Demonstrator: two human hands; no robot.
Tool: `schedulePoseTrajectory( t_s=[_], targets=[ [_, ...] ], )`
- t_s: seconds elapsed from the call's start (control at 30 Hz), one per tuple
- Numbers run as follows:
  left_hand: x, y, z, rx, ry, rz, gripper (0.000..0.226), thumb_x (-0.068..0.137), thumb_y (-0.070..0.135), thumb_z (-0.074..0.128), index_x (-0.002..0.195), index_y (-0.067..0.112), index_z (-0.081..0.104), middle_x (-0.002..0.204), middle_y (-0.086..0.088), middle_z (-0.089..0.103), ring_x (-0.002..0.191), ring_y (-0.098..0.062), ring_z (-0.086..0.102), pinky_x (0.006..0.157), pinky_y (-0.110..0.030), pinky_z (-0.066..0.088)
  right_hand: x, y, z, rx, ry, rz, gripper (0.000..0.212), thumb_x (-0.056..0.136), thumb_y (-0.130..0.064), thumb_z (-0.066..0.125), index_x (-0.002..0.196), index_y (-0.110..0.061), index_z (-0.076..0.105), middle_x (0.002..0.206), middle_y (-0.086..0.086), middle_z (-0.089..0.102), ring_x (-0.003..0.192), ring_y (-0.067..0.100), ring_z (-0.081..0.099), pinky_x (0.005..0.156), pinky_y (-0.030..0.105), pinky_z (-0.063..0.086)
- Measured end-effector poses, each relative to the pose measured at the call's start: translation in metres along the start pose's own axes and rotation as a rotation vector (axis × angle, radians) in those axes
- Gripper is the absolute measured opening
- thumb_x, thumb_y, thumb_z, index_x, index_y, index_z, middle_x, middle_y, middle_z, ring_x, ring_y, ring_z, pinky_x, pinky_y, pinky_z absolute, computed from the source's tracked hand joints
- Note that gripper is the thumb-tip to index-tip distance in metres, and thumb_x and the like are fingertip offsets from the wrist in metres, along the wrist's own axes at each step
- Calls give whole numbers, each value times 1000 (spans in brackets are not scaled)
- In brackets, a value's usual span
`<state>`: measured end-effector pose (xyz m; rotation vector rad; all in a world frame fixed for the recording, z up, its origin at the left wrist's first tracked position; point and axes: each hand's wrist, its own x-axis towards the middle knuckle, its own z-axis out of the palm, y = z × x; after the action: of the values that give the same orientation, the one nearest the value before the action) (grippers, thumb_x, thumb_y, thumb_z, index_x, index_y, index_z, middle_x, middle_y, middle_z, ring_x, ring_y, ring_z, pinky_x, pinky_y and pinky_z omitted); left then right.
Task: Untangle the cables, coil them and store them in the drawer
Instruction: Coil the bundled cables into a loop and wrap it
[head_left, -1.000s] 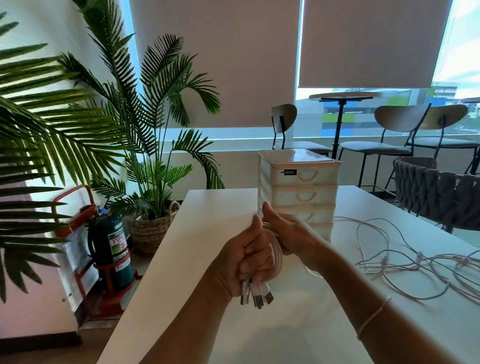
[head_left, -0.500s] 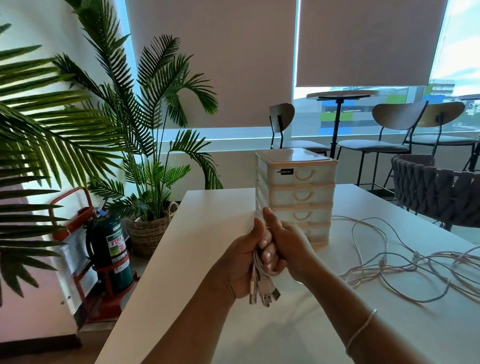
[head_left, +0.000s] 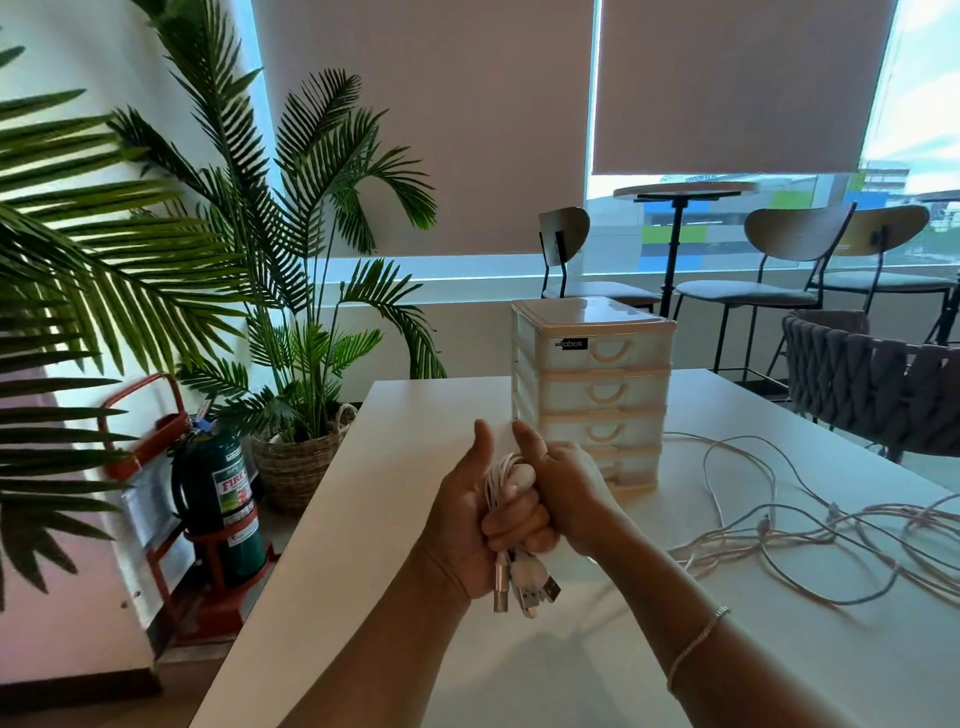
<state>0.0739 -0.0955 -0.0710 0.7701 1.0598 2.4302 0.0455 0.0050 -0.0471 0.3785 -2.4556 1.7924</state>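
A coiled white cable (head_left: 497, 480) is clasped between both hands above the white table (head_left: 415, 426). My left hand (head_left: 462, 525) grips the coil with the thumb up. My right hand (head_left: 558, 491) wraps round it from the right, fingers curled over the bundle. Several USB plugs (head_left: 524, 584) hang out below the fists. Just behind the hands stands a white plastic drawer unit (head_left: 592, 384) with several shut drawers. A tangle of loose white cables (head_left: 810, 535) lies on the table to the right.
A woven grey chair (head_left: 878, 384) stands at the table's far right edge. Left of the table are potted palms (head_left: 291, 322) in a basket and a green fire extinguisher (head_left: 221, 499) on a red stand. Bar chairs and a round table line the window.
Both hands have kept the coil and closed tighter on it, thumbs now raised. The plugs hang slightly lower and further right. The view has shifted a little.
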Motion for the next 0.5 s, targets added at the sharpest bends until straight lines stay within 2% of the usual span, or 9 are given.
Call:
schedulePoseTrajectory(
  t_s=[0.07, 0.17, 0.23, 0.3, 0.37, 0.43, 0.5],
  targets=[
    [0, 2, 2, 2, 10, -13, 53, 67, 64, 67, 46, 18, 51, 29, 6, 33, 27, -8, 26, 43, -18, 38, -1, -1, 0, -39, 17, -20, 58, 96, -46, 36, 56, -9, 56, 75, 15, 61, 83, 33, 61, 85, 45, 49],
    [0, 5, 5, 12, 26, -12, 50, 67, 59, 68, 44, 20, 48, 34, 4, 20, 31, -12, 18, 41, -18, 33, -1, 0, 1, -63, 29, -32, 61, 95, -48, 36, 75, 0, 67, 87, 20, 68, 90, 33, 63, 88, 46, 49],
    [0, 6, 5, -16, 71, 10, 51, 65, 55, 73, 42, 20, 43, 35, 4, 17, 30, -12, 15, 39, -16, 30, -2, 3, 0, -16, -12, -40, 54, 93, -50, 37, 73, -9, 66, 83, 15, 67, 86, 29, 64, 86, 44, 51],
    [0, 8, 2, -46, 116, 70, 54, 65, 52, 75, 41, 23, 35, 34, 5, 15, 30, -12, 13, 39, -17, 25, -4, 7, -1, 67, -98, -53, 43, 94, -48, 37, 73, -19, 61, 71, 4, 61, 70, 19, 61, 69, 37, 52],
    [1, 13, -4, -76, 79, 145, 57, 72, 49, 71, 44, 25, 27, 33, 5, 16, 30, -13, 14, 40, -19, 21, -8, 11, -1, 129, -176, -46, 35, 96, -41, 36, 78, -19, 57, 56, -5, 51, 48, 8, 47, 45, 25, 40],
    [1, 16, -6, -93, 42, 182, 56, 74, 46, 71, 45, 25, 27, 33, 5, 17, 30, -13, 14, 39, -19, 21, -12, 14, -3, 180, -224, -25, 32, 98, -37, 35, 82, -17, 55, 46, -9, 44, 39, 7, 35, 38, 20, 28],
    [-1, 17, -4, -82, 88, 202, 57, 69, 45, 74, 45, 25, 26, 33, 5, 15, 29, -12, 12, 38, -18, 19, -14, 13, -5, 197, -251, -12, 32, 98, -36, 34, 82, -16, 54, 46, -7, 44, 37, 8, 33, 36, 19, 26]
  ],
)
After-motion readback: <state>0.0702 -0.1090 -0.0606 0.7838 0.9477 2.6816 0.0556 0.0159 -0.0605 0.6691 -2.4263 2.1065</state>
